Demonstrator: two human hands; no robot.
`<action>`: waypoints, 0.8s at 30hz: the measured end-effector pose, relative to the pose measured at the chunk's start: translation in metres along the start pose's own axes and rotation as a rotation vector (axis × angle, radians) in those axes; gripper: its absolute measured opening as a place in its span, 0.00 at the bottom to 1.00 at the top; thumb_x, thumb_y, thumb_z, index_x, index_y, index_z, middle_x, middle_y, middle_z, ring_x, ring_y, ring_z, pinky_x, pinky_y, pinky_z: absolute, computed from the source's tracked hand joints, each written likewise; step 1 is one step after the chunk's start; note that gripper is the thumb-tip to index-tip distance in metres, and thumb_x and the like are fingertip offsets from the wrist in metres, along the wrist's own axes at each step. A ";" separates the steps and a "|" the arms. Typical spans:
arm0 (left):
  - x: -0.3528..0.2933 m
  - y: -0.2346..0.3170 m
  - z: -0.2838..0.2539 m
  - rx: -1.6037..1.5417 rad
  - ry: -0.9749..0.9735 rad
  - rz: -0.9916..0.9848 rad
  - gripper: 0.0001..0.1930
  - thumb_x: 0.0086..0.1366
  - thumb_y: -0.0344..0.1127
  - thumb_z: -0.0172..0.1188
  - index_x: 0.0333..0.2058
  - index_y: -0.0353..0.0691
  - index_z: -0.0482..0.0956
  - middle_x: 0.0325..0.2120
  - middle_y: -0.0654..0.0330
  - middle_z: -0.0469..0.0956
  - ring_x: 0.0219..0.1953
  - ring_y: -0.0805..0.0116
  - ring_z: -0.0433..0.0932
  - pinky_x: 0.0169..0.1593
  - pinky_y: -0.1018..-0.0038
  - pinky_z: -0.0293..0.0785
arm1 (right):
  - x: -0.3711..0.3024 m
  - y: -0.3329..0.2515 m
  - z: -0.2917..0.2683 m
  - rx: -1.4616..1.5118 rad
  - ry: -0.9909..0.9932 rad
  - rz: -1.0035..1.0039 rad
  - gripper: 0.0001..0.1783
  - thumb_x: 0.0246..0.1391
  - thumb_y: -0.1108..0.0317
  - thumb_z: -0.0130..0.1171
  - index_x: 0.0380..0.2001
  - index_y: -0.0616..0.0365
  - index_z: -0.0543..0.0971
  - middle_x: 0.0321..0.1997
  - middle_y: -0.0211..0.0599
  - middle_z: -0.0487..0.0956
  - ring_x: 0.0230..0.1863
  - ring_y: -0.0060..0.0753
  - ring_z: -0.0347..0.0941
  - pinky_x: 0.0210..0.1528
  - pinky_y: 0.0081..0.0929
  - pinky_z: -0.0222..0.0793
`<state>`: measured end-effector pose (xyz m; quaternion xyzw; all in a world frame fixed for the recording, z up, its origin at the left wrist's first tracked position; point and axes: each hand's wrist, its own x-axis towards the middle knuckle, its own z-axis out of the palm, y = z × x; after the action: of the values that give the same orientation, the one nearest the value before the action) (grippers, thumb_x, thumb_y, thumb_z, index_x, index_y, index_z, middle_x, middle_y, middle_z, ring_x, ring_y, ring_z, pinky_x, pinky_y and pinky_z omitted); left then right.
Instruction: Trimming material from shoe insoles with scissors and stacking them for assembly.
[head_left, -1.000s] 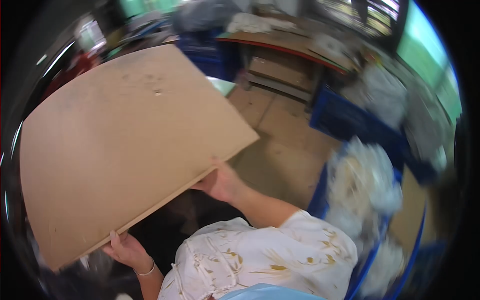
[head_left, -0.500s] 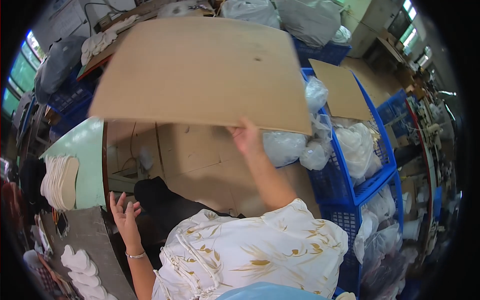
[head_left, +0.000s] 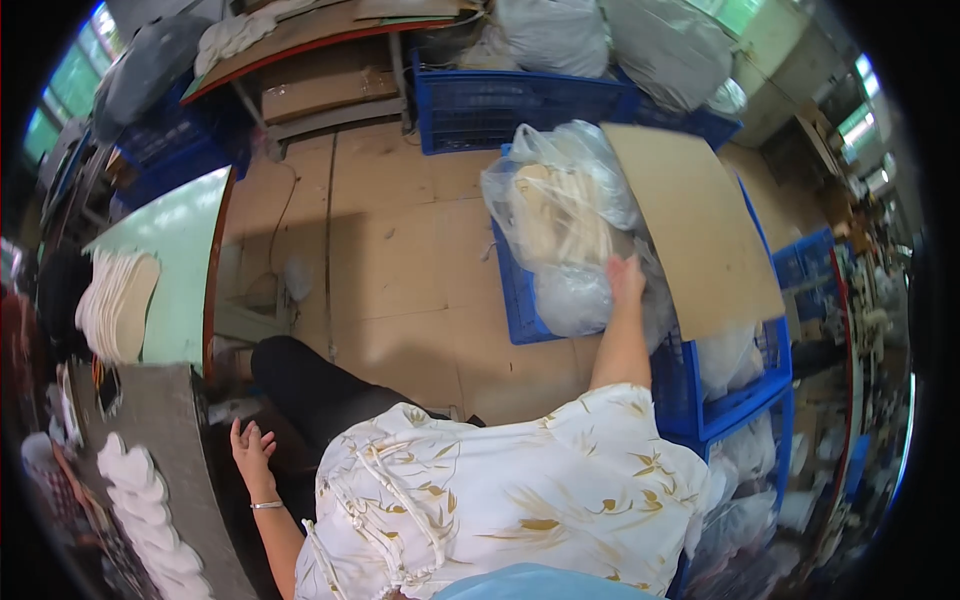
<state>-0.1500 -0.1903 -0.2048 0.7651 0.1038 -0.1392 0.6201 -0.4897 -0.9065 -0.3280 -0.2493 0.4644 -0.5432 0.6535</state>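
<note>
- The left hand (head_left: 253,447), beside the grey table (head_left: 165,425), has its fingers loosely spread and holds nothing visible.
- The right hand (head_left: 626,282) reaches the plastic bag (head_left: 562,205); its fingers blur into the plastic, so I cannot tell whether they grip.
- On the left, pale soles (head_left: 120,305) stand stacked on the green table (head_left: 188,235).
- Floor (head_left: 410,265) spreads between that table's red edge and the blue crate (head_left: 518,298), giving sideways room.
- The bag sits in that crate.
- Half a second ago the right hand held cardboard up; now cardboard (head_left: 700,240) lies over the crates at right, its left edge close beside that hand, which is free of it.
</note>
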 end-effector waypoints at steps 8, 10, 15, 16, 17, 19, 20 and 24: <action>-0.076 -0.076 -0.062 0.226 0.672 0.341 0.19 0.66 0.28 0.54 0.56 0.33 0.70 0.48 0.50 0.77 0.47 0.66 0.76 0.52 0.73 0.71 | -0.104 0.231 0.053 -1.225 -0.805 -0.668 0.19 0.56 0.71 0.50 0.50 0.65 0.73 0.41 0.43 0.77 0.25 0.36 0.77 0.28 0.31 0.74; -0.106 -0.084 -0.079 0.191 0.829 0.365 0.19 0.65 0.27 0.54 0.55 0.35 0.71 0.47 0.51 0.77 0.45 0.68 0.77 0.49 0.74 0.73 | -0.174 0.251 0.116 -1.163 -1.163 -1.067 0.19 0.54 0.72 0.51 0.49 0.65 0.73 0.43 0.45 0.78 0.32 0.35 0.79 0.33 0.31 0.75; -0.158 -0.078 -0.079 0.048 1.054 0.368 0.18 0.64 0.24 0.54 0.54 0.35 0.72 0.45 0.55 0.78 0.40 0.75 0.76 0.42 0.79 0.74 | -0.317 0.279 0.216 -1.630 -1.794 0.509 0.28 0.61 0.50 0.51 0.55 0.61 0.72 0.53 0.46 0.76 0.51 0.42 0.74 0.52 0.38 0.71; -0.164 -0.073 -0.083 0.049 1.099 0.374 0.18 0.64 0.24 0.54 0.54 0.35 0.72 0.44 0.55 0.78 0.39 0.75 0.76 0.42 0.79 0.74 | -0.348 0.285 0.219 -1.741 -1.865 0.555 0.30 0.61 0.47 0.51 0.56 0.61 0.71 0.54 0.46 0.76 0.53 0.40 0.73 0.54 0.38 0.70; -0.167 -0.067 -0.088 0.073 1.136 0.416 0.18 0.64 0.24 0.54 0.53 0.36 0.73 0.44 0.56 0.79 0.40 0.74 0.77 0.42 0.79 0.74 | -0.366 0.297 0.213 -1.850 -1.867 0.602 0.29 0.59 0.48 0.53 0.53 0.61 0.74 0.51 0.44 0.77 0.48 0.37 0.75 0.49 0.36 0.72; -0.160 -0.047 -0.109 0.142 1.185 0.478 0.17 0.62 0.24 0.55 0.51 0.35 0.74 0.44 0.55 0.79 0.41 0.68 0.78 0.44 0.75 0.74 | -0.353 0.346 0.185 -1.844 -1.978 0.828 0.26 0.57 0.50 0.54 0.50 0.61 0.77 0.45 0.41 0.79 0.39 0.34 0.77 0.41 0.32 0.74; -0.150 -0.043 -0.124 0.193 1.199 0.535 0.16 0.62 0.24 0.56 0.50 0.35 0.75 0.44 0.54 0.79 0.42 0.66 0.78 0.45 0.74 0.74 | -0.330 0.385 0.168 -1.717 -2.088 1.003 0.25 0.57 0.52 0.54 0.50 0.60 0.77 0.43 0.41 0.80 0.35 0.33 0.77 0.38 0.30 0.74; -0.119 -0.025 -0.186 0.362 1.221 0.507 0.16 0.58 0.25 0.57 0.47 0.36 0.76 0.40 0.54 0.79 0.42 0.62 0.78 0.46 0.71 0.72 | -0.385 0.430 0.177 -1.706 -2.165 0.987 0.25 0.57 0.52 0.54 0.50 0.60 0.77 0.43 0.41 0.80 0.35 0.33 0.77 0.37 0.30 0.74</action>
<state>-0.2541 -0.0012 -0.1517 0.7988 0.2277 0.4514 0.3261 -0.1207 -0.4525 -0.4769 -0.6490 -0.0326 0.6135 0.4487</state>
